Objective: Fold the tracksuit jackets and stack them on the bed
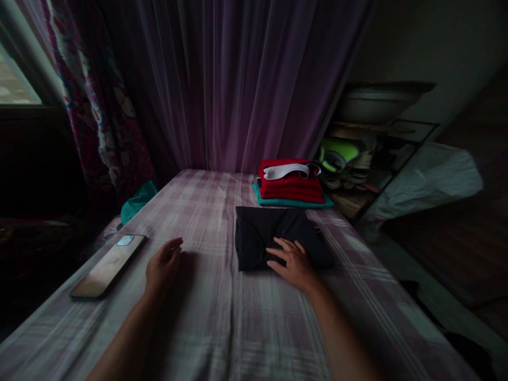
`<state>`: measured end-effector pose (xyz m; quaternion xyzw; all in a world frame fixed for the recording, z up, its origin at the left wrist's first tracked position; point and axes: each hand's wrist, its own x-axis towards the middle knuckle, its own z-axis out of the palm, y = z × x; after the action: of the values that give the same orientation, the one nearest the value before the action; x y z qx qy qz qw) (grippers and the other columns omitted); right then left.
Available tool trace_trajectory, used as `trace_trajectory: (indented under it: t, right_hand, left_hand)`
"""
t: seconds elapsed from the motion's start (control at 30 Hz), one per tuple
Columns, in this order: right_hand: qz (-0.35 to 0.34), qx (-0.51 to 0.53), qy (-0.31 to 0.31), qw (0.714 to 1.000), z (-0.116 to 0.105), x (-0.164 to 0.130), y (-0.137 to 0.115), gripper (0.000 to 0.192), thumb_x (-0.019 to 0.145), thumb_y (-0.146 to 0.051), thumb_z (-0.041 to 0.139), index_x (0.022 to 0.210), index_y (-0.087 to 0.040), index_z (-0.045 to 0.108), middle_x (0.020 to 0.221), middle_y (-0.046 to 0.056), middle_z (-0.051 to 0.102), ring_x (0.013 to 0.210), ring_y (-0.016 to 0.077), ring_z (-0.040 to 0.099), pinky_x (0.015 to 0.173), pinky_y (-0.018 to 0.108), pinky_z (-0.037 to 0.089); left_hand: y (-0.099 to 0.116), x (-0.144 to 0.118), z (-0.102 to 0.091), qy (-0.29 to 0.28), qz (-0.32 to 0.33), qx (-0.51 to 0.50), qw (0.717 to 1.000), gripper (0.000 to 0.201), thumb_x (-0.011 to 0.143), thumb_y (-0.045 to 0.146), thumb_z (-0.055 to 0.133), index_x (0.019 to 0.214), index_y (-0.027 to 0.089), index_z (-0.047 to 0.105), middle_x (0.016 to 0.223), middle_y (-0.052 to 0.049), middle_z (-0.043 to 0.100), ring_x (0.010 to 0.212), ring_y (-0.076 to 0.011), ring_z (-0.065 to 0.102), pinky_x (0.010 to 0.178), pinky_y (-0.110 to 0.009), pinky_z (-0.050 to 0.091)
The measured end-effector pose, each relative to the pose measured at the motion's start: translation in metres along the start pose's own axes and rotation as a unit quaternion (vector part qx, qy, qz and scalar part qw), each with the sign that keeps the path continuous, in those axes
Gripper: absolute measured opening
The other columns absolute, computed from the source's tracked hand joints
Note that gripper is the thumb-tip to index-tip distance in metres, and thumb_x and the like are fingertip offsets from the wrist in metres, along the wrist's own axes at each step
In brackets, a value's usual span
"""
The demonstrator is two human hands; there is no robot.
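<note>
Folded black garment [273,233] under flat, spread right-hand fingers [283,248]; left hand [162,267] loosely open alongside, apart.

left hand [163,264]: yours, fingers loosely curled, thumb side up, grip loose with nothing in it
left forearm: runs in from bottom left, angled up and slightly right, bare
right hand [292,262]: palm down, fingers [280,248] spread and pointing left, pressed flat, no closed grip
right forearm: comes in from bottom right, angled up-left, bare
spacing: hands apart, right slightly farther forward
</note>
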<state>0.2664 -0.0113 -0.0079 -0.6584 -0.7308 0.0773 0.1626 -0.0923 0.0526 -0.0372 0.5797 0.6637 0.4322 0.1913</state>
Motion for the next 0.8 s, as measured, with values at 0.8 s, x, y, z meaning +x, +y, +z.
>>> trace_trajectory:
  t: [0.8]
  right_hand:
    - [0.048,-0.109,-0.127,0.985,-0.045,0.155,-0.011,0.057,0.097,-0.059,0.039,0.134,-0.021,0.062,0.14,0.013,0.061,0.129,0.0334,0.055,0.107,0.053,0.039]
  left_hand:
    - [-0.008,0.005,0.008,-0.002,-0.054,-0.148,0.988,0.039,0.075,0.047,0.054,0.098,0.021,0.071,0.1,-0.006,0.077,0.087,-0.0228,0.073,0.084,-0.036,0.056]
